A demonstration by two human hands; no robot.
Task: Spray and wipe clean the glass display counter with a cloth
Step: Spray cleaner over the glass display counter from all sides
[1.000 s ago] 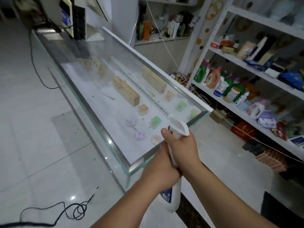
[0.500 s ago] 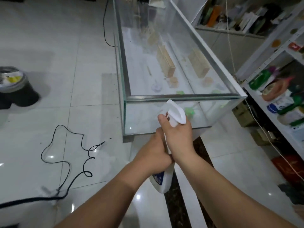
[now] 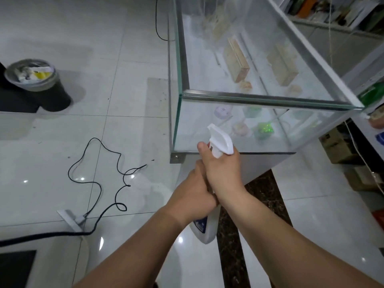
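A white spray bottle (image 3: 220, 140) with a blue label is held upright just in front of the glass display counter (image 3: 268, 98), its nozzle aimed at the counter's near end pane. My right hand (image 3: 223, 172) grips the bottle's neck below the trigger head. My left hand (image 3: 192, 197) wraps the bottle's body lower down, pressed against the right hand. Inside the counter lie wooden boxes and small pastel items. No cloth is in view.
A black cable (image 3: 104, 175) snakes over the white tiled floor at left. A round bin (image 3: 35, 80) stands at far left. Shelves with bottles and cardboard boxes (image 3: 340, 146) line the right side. A dark floor strip runs under my arms.
My view has swung from the counter's long side to its near end and tilted down. Both hands have kept their hold on the bottle, now level with the end pane.
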